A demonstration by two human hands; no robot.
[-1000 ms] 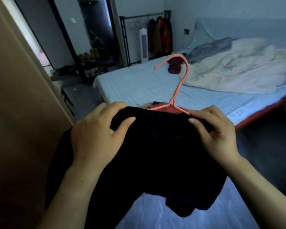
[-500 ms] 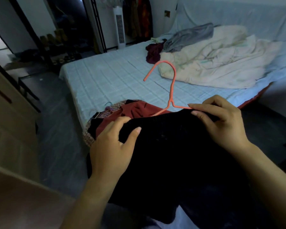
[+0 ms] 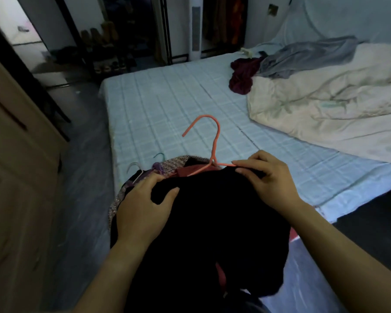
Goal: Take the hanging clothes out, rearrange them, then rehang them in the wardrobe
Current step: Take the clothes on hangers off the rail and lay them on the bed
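A black garment (image 3: pixel 212 222) hangs on an orange wire hanger (image 3: pixel 212 141) whose hook points up over the bed. My left hand (image 3: pixel 142 206) grips the garment's left shoulder. My right hand (image 3: pixel 269 177) pinches the right shoulder together with the hanger's arm. Just behind lies a pile of clothes (image 3: pixel 172 166) on the bed's near corner, red and tweed-patterned, with two more hanger hooks (image 3: pixel 145 161) sticking out.
The bed (image 3: pixel 167 105) with a checked sheet fills the middle; a cream duvet (image 3: pixel 325 105), a grey cloth (image 3: pixel 303 57) and a maroon garment (image 3: pixel 242 75) lie on its far side. A wooden wardrobe door (image 3: pixel 16 177) stands at left. A clothes rack and shoe shelf stand at the back.
My view swung from the wardrobe door toward the bed. Both hands have carried the black garment on its hanger down and forward, close over the clothes pile.
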